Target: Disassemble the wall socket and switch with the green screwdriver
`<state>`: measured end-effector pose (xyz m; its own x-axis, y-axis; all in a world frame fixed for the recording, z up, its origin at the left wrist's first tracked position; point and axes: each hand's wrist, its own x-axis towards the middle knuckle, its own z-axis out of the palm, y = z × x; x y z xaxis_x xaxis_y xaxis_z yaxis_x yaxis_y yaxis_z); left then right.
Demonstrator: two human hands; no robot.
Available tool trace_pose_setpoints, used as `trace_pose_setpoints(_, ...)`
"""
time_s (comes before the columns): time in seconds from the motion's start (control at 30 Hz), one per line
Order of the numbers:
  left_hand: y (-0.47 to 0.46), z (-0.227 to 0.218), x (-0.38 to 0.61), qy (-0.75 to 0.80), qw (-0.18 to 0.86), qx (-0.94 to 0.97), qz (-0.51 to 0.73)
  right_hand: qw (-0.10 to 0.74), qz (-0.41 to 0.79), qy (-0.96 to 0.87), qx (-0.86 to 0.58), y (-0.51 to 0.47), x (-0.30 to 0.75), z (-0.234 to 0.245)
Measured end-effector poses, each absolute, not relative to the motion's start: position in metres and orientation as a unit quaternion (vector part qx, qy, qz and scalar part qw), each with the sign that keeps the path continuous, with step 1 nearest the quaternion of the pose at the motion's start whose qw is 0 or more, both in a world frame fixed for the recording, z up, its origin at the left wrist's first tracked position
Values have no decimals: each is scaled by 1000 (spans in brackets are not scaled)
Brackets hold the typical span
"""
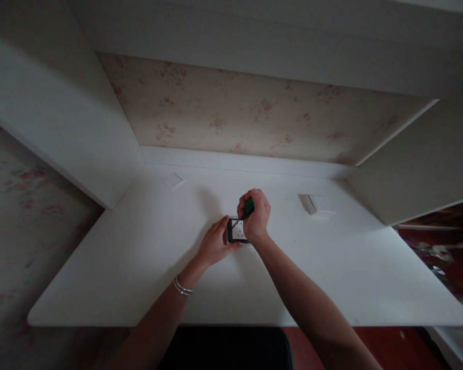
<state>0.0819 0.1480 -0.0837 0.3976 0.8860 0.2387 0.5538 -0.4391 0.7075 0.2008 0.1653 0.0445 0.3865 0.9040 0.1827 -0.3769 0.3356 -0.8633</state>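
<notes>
A wall socket (238,232) with a white face and a dark frame lies at the middle of the white tabletop. My left hand (215,240) grips it from the left side, fingers along the far edge and thumb at the near edge. In my right hand (257,216), the fist is wrapped round the green handle of a screwdriver (248,207). Its shaft slants down to the left, and the tip reaches the socket's upper left part. My right hand and wrist hide the socket's right end.
A flat white square frame (175,180) lies toward the back left of the tabletop (139,277). White box-like pieces (318,204) sit at the right. White side panels (420,169) and a floral-papered wall (231,113) bound the table; a shelf overhangs the back.
</notes>
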Motion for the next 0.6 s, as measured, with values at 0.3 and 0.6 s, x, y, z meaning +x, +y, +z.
trace_pose_setpoints(0.3, 148, -81, 81, 461, 276, 789, 297, 664, 457, -433, -403, 169, 198, 48)
trace_pose_setpoints(0.6, 147, -78, 81, 458, 289, 781, 310, 168, 112, -753, -627, 173, 235, 114)
